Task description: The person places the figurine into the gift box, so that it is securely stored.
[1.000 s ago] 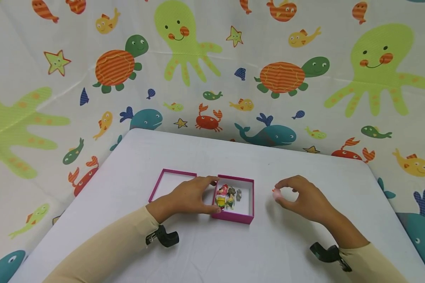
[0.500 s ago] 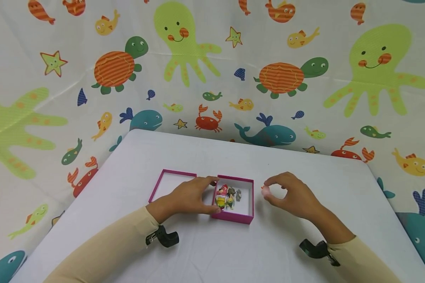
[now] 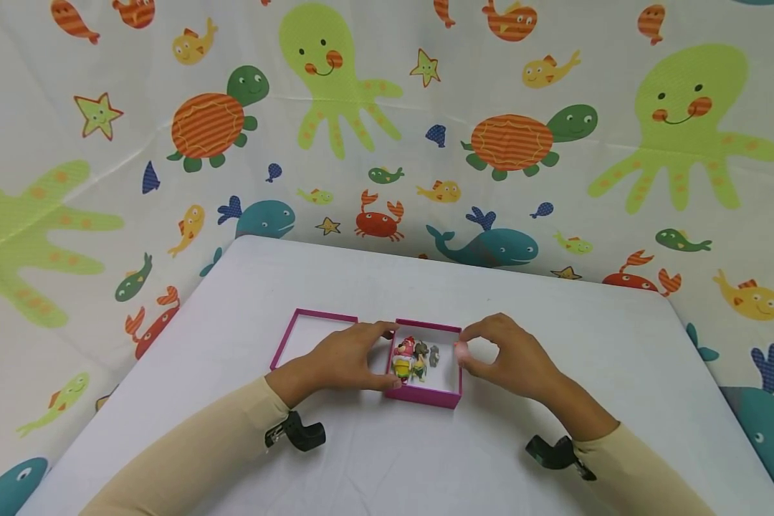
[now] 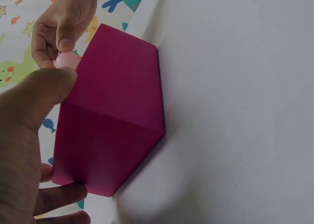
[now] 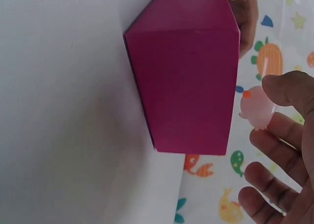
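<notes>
A magenta open-topped box [image 3: 426, 396] with a white inside stands on the table. My left hand [image 3: 342, 362] holds it by its left side, thumb at the front corner and fingers at the back one. Inside lie small figures: a red and yellow one [image 3: 403, 362], a brown and green one [image 3: 420, 364] and a small grey one [image 3: 434, 355]. Between thumb and fingertips my right hand [image 3: 519, 358] pinches a small round pink toy [image 5: 257, 106] with an orange nub. The toy is right at the box's right rim, above the wall's top edge in the right wrist view.
A second magenta-rimmed tray, like a lid [image 3: 325, 314], lies left of the box, partly hidden behind my left hand. Everything sits on a white-covered table [image 3: 361, 459]. A sea-animal printed cloth [image 3: 387, 107] hangs behind the far edge.
My right hand has moved left with the pink toy, from well right of the box up to its right rim. The left hand and the box have stayed in place.
</notes>
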Action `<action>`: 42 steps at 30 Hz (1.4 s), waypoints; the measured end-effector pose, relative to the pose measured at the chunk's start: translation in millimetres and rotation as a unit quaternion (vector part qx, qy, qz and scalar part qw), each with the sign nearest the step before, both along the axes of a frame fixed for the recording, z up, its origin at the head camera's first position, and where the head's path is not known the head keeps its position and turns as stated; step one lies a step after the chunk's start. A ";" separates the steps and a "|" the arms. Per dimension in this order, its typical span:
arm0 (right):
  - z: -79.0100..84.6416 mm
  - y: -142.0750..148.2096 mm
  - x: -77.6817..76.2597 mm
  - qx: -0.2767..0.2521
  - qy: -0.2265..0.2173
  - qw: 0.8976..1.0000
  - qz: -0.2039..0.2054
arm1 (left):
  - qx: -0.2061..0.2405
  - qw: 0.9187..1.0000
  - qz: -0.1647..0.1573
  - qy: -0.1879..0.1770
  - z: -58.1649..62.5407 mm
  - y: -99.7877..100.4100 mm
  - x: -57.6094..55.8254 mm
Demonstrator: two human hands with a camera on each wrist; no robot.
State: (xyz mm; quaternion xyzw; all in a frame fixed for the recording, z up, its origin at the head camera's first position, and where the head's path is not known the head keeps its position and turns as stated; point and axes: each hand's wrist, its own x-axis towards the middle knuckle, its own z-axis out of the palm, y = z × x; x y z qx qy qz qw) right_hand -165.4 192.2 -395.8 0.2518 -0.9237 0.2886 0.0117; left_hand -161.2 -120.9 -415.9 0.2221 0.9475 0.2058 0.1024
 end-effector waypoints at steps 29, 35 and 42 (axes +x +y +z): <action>-11.7 -27.9 5.2 0.042 -0.031 0.998 -0.018 | 0.013 1.000 -0.005 -0.002 -0.4 -0.6 0.1; -14.7 -31.0 5.8 0.047 -0.068 0.996 -0.027 | 0.010 1.000 -0.003 -0.001 -1.2 -1.2 0.0; -16.6 -41.6 5.9 0.080 -0.036 0.996 -0.029 | 0.008 1.000 -0.008 0.007 -2.5 -2.3 -0.5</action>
